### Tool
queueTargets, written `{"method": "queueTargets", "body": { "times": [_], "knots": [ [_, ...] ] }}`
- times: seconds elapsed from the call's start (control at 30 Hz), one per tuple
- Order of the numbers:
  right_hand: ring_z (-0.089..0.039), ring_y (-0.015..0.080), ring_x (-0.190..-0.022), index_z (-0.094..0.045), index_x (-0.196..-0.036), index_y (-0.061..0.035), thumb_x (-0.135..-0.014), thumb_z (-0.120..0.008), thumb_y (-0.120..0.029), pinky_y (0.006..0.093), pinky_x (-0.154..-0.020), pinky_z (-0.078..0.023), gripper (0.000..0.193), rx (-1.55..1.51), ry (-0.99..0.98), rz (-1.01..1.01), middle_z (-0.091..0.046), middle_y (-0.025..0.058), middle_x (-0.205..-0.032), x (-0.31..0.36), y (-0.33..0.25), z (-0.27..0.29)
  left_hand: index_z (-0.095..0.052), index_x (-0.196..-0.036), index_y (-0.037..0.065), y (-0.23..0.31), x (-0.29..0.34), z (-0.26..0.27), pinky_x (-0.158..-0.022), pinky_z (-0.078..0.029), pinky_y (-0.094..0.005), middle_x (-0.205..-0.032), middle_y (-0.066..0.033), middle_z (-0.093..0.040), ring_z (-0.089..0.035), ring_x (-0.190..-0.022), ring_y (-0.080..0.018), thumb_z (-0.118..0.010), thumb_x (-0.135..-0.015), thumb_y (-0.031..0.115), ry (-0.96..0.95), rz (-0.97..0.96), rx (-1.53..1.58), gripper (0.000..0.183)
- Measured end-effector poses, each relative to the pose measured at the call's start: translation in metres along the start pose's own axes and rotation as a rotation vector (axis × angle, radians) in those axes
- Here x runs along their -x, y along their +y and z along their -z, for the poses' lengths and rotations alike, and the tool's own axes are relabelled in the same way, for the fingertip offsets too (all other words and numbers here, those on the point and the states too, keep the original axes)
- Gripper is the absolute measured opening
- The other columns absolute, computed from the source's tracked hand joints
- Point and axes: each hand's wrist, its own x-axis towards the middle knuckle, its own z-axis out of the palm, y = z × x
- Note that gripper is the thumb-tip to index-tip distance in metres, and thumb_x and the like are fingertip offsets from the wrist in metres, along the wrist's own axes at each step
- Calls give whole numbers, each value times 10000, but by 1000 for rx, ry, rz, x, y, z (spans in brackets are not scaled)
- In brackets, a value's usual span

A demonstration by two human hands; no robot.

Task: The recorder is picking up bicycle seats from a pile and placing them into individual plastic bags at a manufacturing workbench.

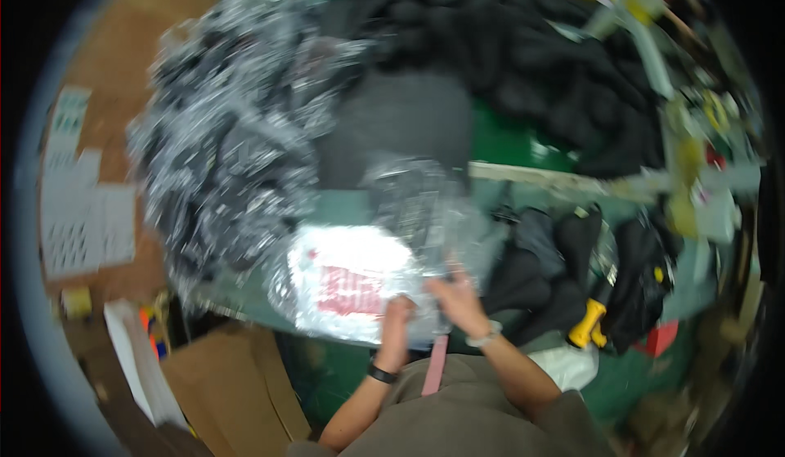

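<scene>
A clear plastic bag (pixel 282 281) with a bright white and red printed panel lies at the table's near edge, its surface full of glare. My left hand (pixel 395 334) is at the bag's lower right corner; motion smears its fingers, and I cannot make out a grip. Just to the right, my right hand (pixel 459 300) has its fingers spread apart over the bag's right side. Beyond both hands is a dark item in clear plastic (pixel 409 195), next to a flat dark grey cloth (pixel 392 122).
A large heap of plastic-wrapped dark items (pixel 229 154) covers the left side. Black fabric (pixel 523 40) is bunched at the back. On the right are dark pieces (pixel 523 277) and a yellow-handled tool (pixel 590 324). A cardboard box (pixel 229 392) stands below left.
</scene>
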Motion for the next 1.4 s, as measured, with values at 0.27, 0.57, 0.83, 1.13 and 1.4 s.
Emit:
{"method": "queueTargets", "body": {
  "times": [0.27, 0.57, 0.83, 1.13, 1.4],
  "knots": [
    [-639, 107, -796, -544, -1307, -16, -934, -673, -220, 292, -706, -514, 444, 143, -250, 517, -699, 66, -858, -77, -57, 5, -354, -1487, 56, 151, -153, 140, -1007, -463, -396, -1352, -112, -547, -557, -1168, -278, -540, -978, 503, 428, -563, 113, 703],
    [-583, 165, -794, -628, -1070, -73, -861, -774, -358, 315, -728, -465, 382, -649, 726, 228, -637, 12, -933, -286, -174, 243, -631, -1036, 63, 66, -209, 92, -856, -484, -292, -994, -25, -634, -601, -927, -150, -577, -1002, 225, 48, -270, -339, 174],
    [-635, 188, -1001, -642, -1144, 19, -799, -810, -181, 366, -827, -511, 433, -339, 918, 301, -673, 80, -1127, -196, -144, 211, -598, -880, 34, -58, -116, 1, -748, -474, -428, -863, -127, -569, -563, -866, -332, -782, -787, 281, -100, -391, -1247, 321],
    [-594, 185, -1141, -552, -1324, 47, -827, -653, -4, 305, -1006, -443, 509, 391, 22, 237, -636, 87, -1263, -42, -153, 149, -633, -885, 43, -66, -96, 11, -804, -451, -440, -895, -122, -559, -540, -898, -331, -714, -851, 251, -87, -501, -1281, 226],
    [-591, 354, -1134, -681, -1181, -31, -778, -665, -147, 421, -968, -467, 420, 1598, 85, 744, -645, 202, -1211, -191, -147, 84, -663, -876, 44, -90, -93, 18, -785, -479, -440, -914, -138, -604, -570, -899, -343, -676, -880, 245, -123, -502, -1223, 202]
  ]
}}
